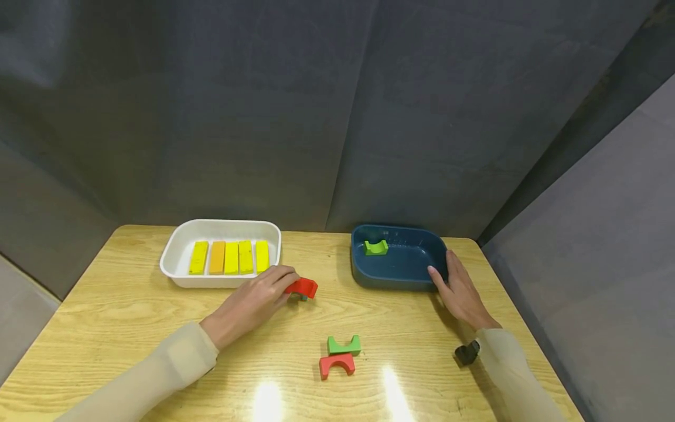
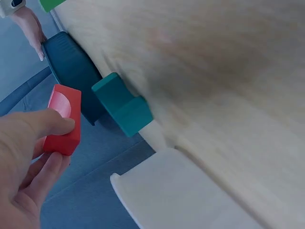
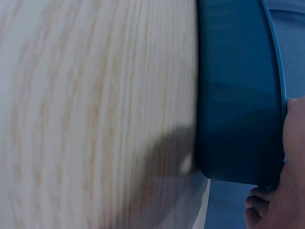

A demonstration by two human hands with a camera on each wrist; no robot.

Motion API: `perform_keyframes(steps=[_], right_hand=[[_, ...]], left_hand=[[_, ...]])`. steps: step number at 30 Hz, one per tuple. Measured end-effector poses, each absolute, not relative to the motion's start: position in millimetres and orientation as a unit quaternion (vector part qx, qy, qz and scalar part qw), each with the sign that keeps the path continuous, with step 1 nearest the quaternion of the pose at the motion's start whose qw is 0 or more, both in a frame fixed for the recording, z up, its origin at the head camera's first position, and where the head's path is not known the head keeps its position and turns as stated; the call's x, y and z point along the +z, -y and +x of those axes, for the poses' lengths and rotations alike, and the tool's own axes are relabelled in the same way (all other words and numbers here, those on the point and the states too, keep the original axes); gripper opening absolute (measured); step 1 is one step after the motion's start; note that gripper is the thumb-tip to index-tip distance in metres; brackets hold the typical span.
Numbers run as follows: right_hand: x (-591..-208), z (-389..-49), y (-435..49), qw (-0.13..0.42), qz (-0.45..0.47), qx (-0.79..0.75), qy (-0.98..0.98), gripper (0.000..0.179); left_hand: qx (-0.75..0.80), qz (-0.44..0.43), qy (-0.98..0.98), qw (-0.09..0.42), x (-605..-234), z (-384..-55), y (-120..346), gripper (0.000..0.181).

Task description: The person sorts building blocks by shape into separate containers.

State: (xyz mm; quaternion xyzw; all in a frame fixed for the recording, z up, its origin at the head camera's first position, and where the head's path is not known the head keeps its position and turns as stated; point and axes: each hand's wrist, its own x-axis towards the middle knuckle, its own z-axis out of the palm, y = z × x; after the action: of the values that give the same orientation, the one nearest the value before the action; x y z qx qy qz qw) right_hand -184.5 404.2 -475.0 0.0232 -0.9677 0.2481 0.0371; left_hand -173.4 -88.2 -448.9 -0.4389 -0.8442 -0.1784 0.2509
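- Head view: the left hand (image 1: pixel 253 302) pinches a red arch block (image 1: pixel 303 287) just above the wooden counter (image 1: pixel 132 305), near the white tray (image 1: pixel 181 240). This tray has rounded corners and holds five flat bars in a row, four yellow and one orange. The right hand (image 1: pixel 461 293) lies with straight fingers against the wall of the dark blue tray (image 1: pixel 416 258), which holds a green arch block (image 1: pixel 375 247). One green arch (image 1: pixel 344 344) and one red arch (image 1: pixel 337 366) lie together on the counter. Grey cloth walls surround it.
- Left wrist view: thumb and fingers (image 2: pixel 45 125) grip the smooth red block; a teal block (image 2: pixel 123 104) stands just beside it.
- Right wrist view: the fingertips (image 3: pixel 259 210) touch the blue tray's smooth rim; the counter shows a light wood grain.
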Motion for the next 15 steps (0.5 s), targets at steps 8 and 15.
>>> perform_keyframes(steps=[8,15], right_hand=[[-475,-186,-403,0.038,0.026,0.249,0.967,0.090],[-478,-186,-404,0.039,0.025,0.249,0.967,0.089]], left_hand=[[-0.177,-0.459,0.825,0.277,-435,-183,65,0.046],[-0.171,-0.475,0.813,0.291,-427,-193,38,0.039]])
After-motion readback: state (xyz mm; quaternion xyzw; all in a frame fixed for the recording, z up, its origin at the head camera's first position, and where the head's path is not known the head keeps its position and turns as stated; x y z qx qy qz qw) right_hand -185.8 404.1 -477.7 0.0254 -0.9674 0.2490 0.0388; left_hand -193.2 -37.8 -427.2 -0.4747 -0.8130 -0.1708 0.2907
